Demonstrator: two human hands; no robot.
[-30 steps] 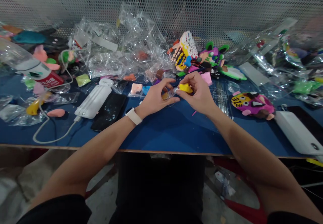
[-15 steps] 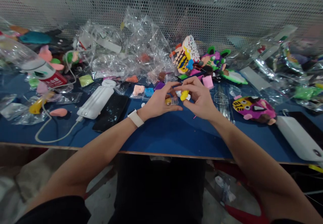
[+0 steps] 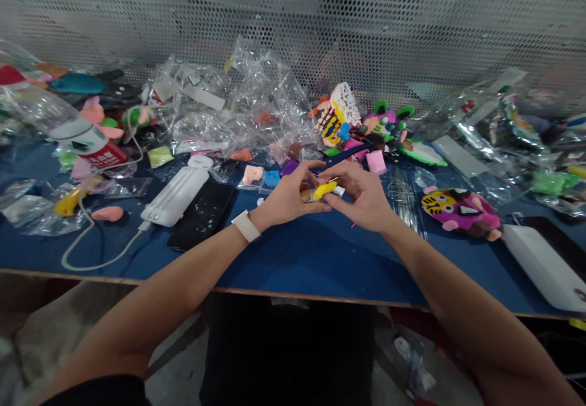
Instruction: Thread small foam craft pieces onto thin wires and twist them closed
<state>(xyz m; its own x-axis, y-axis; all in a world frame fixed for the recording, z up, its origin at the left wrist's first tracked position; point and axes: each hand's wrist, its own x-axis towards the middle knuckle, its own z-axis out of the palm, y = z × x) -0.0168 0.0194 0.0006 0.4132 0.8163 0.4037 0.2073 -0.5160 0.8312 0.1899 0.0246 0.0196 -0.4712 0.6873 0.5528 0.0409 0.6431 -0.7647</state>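
My left hand is closed around a small clear plastic piece with yellow showing through it; whether it is a packet or a little container I cannot tell. Between the two hands is a lump of bright yellow clay, pinched by my right hand and touching the clear piece. Something small and white shows beside the right fingers. Just beyond the hands lie pale peach, blue and purple clay pieces, and a pink one to the right.
On the blue table a white power bank with a cable rests against a black tablet-like slab. Crumpled clear bags pile along the perforated metal screen. Colourful clay figures and a white device are at right.
My right hand has brought the yellow clay left and against the clear piece in my left hand. The whole view has shifted slightly, with the table lower in it.
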